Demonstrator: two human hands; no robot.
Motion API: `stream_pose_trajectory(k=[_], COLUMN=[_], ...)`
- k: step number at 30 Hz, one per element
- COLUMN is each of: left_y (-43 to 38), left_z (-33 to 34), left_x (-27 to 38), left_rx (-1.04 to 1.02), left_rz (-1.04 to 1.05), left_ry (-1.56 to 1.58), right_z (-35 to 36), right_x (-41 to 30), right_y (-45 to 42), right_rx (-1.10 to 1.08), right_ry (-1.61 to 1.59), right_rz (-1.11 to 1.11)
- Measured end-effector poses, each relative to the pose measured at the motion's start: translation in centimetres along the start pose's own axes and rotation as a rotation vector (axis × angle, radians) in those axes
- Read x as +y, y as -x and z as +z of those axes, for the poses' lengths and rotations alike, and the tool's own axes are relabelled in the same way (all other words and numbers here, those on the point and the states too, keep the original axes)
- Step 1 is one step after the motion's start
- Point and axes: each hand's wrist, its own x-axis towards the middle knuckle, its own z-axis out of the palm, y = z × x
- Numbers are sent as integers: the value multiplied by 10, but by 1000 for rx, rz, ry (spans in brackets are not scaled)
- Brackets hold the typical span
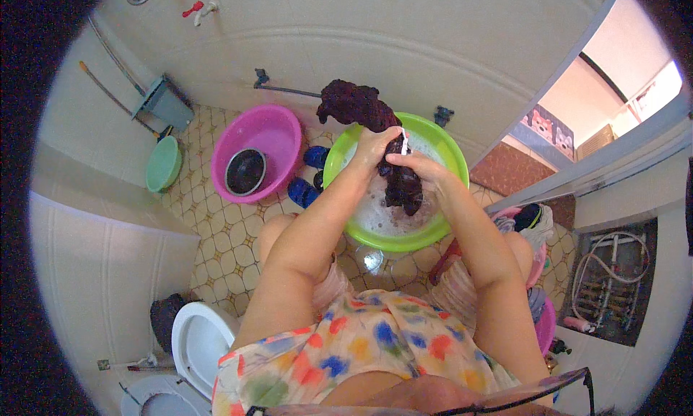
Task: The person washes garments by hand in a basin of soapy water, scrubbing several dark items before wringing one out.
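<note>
A wet, dark maroon garment (360,103) is bunched up between both hands above a lime-green plastic basin (459,150). My left hand (378,144) grips it by its middle, and part of it sticks out towards the wall. My right hand (421,167) holds it just to the right, with the lower end hanging over the basin. A small white strip (404,142), possibly a tag, shows on the cloth between my thumbs. Foamy water (373,215) lies in the basin. The cloth hides parts of my fingers.
A pink basin (287,126) with a dark round bowl (245,171) stands left, beside blue slippers (303,193). A green basin (164,164) and a dustpan (167,106) are farther left. Clothes (533,221) fill a basin at the right, near the doorway. A toilet (203,345) is lower left.
</note>
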Motion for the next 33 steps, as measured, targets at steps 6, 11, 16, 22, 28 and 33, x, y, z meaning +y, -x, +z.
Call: stream_pose_trajectory(k=[6, 11, 16, 22, 28, 33], left_y=[0, 8, 18, 3, 0, 15], left_z=[-1, 4, 22, 8, 14, 26], left_x=[-10, 1, 6, -18, -7, 24], left_rx=[149, 163, 335, 332, 322, 273], left_rz=[182, 101, 180, 447, 354, 216], left_ry=[-137, -333, -580, -761, -668, -397], right_z=[18, 4, 0, 9, 5, 1], right_x=[-11, 12, 30, 34, 34, 3], right_y=[6, -20, -35, -38, -46, -44], right_rx=[32, 38, 277, 287, 458, 511], right_ry=[173, 394, 863, 1168, 936, 828], right_rz=[20, -93, -247, -449, -497, -400])
